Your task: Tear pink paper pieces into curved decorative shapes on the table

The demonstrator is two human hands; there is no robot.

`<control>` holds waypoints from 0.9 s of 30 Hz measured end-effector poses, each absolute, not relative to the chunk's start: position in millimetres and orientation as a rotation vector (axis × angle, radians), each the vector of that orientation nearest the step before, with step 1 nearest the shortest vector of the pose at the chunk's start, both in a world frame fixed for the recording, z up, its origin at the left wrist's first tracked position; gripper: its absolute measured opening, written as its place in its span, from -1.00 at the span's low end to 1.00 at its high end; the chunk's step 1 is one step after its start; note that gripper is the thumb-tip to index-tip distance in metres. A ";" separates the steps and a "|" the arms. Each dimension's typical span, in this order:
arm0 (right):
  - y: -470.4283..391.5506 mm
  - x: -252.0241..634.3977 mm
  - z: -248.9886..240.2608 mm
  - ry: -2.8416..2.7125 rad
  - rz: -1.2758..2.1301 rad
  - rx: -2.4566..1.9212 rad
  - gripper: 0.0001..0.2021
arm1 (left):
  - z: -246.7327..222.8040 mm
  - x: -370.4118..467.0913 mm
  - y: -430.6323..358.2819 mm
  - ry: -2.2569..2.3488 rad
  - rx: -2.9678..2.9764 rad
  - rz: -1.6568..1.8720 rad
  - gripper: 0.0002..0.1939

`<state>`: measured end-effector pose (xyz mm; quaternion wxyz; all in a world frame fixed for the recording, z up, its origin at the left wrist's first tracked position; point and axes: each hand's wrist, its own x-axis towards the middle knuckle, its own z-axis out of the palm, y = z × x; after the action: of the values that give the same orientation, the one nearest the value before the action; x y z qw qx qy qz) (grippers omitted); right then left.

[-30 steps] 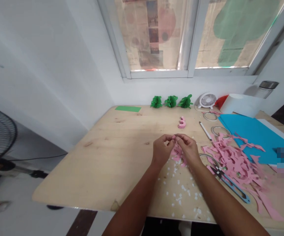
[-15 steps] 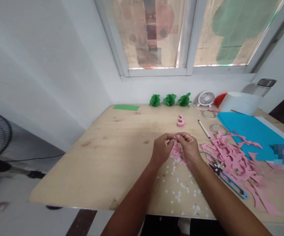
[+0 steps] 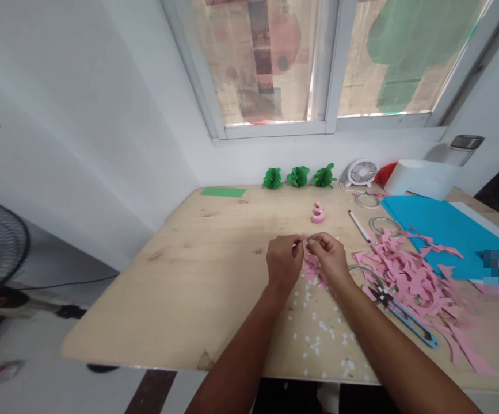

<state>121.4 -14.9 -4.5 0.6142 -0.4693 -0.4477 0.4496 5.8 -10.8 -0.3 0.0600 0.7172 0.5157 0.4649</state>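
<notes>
My left hand (image 3: 284, 260) pinches a small pink paper piece (image 3: 303, 237) above the middle of the table. Just to its right, my right hand (image 3: 330, 254) has thumb and fingertips pressed together close to that piece; whatever lies between them is too small to make out. Below both hands lie more pink cut-paper pieces (image 3: 312, 265), partly covered by the fingers. Small white scraps (image 3: 313, 340) are strewn between my forearms. Farther back stands a curled pink paper shape (image 3: 318, 214).
Right of my arm, scissors (image 3: 408, 322) lie against a heap of pink paper scraps (image 3: 422, 282). Behind are tape rolls (image 3: 385, 226), a white pen (image 3: 358, 226), blue sheets (image 3: 443, 236) and a small fan (image 3: 361, 172). Green paper ornaments (image 3: 298, 176) and a green strip (image 3: 223, 192) lie along the back.
My fingertips have drawn slightly apart: the right hand's tips have come away from the pink piece, which stays in my left hand. The view has shifted slightly.
</notes>
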 end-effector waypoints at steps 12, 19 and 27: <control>-13.3 120.9 -12.2 -1.150 0.926 -1.151 -0.85 | -2.3 5.8 -11.0 1.544 2.177 1.368 -0.85; -15.2 121.3 -8.0 -1.170 0.948 -1.171 -0.85 | -3.1 5.8 -11.1 1.538 2.186 1.371 -0.85; -14.3 122.2 -9.7 -1.211 0.920 -1.190 -0.85 | -2.8 5.1 -10.8 1.572 2.202 1.356 -0.86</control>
<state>122.2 -14.3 -9.7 0.5690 -0.5068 -0.5158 0.3916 5.1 -10.8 -2.8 0.0576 0.7264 0.5186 0.4473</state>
